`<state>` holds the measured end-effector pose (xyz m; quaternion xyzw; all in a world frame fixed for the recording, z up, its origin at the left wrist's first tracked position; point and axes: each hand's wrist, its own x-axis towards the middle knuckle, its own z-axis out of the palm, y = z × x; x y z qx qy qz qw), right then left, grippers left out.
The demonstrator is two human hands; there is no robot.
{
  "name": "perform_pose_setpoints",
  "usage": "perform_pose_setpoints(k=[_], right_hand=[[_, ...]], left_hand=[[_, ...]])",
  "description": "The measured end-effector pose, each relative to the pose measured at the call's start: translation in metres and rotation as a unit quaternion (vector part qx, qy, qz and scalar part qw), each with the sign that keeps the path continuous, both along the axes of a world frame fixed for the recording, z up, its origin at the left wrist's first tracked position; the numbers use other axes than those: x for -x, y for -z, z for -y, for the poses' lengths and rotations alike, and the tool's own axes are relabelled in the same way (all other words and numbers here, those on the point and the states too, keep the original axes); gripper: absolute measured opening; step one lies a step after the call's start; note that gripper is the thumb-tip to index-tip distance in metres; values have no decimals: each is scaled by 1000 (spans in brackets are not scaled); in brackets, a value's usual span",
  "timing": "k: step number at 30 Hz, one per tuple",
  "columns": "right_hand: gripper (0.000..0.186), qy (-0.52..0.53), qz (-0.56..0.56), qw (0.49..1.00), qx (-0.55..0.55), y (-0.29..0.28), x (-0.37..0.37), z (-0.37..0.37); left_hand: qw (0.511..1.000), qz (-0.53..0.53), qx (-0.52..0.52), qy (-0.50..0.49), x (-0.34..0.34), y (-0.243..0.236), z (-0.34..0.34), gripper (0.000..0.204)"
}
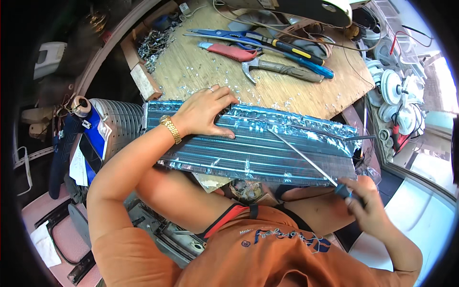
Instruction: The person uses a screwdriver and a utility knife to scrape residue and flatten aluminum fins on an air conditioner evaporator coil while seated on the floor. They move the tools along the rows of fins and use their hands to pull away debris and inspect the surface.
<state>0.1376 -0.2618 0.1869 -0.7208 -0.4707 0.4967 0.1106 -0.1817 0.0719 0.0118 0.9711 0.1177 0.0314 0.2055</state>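
Note:
A long finned metal coil (pixel 210 155), bluish and shiny, lies across my lap and the near edge of the board. Its far edge is torn and ragged. Spread over the coil's left part, my left hand (pixel 205 112) grips its far edge, the thumb on the fins. My right hand (pixel 366 203) is closed round the dark blue handle of a screwdriver (pixel 302 155), low at the right. The long thin shaft slants up and left, its tip at the fins near the coil's far side. A thin metal rod (pixel 361 138) sticks out past the coil's right end.
On the plywood board (pixel 186 79) lie metal scraps, a hammer (pixel 287 70), a red utility knife (pixel 227 51), blue-handled snips (pixel 224 34) and other tools. A wood block (pixel 146 82) sits at its left edge. Clear plastic parts (pixel 391 87) crowd the right; a ribbed cylinder (pixel 119 119) stands left.

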Motion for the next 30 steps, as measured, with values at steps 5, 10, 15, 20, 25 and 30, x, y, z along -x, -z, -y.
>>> perform_pose_setpoints(k=[5,10,15,20,25,30], right_hand=[[49,124,-60,986,91,-20,-7,-1],[46,107,-36,989,91,-11,-11,1],[49,31,52,996,61,7,4,6],[55,-74,172,981,-57,-29,1,-11],[48,100,64,992,34,-53,-11,-15],[46,120,12,989,86,-36,-14,-24]], left_hand=[[1000,5,-2,-7,3,-1,-3,87],[1000,-12,18,-10,2,2,0,89],[1000,-21,7,-11,4,0,-1,90],[1000,23,7,-5,6,5,0,87],[999,32,1,-3,7,5,-4,89],[1000,24,5,-4,4,5,-7,88]])
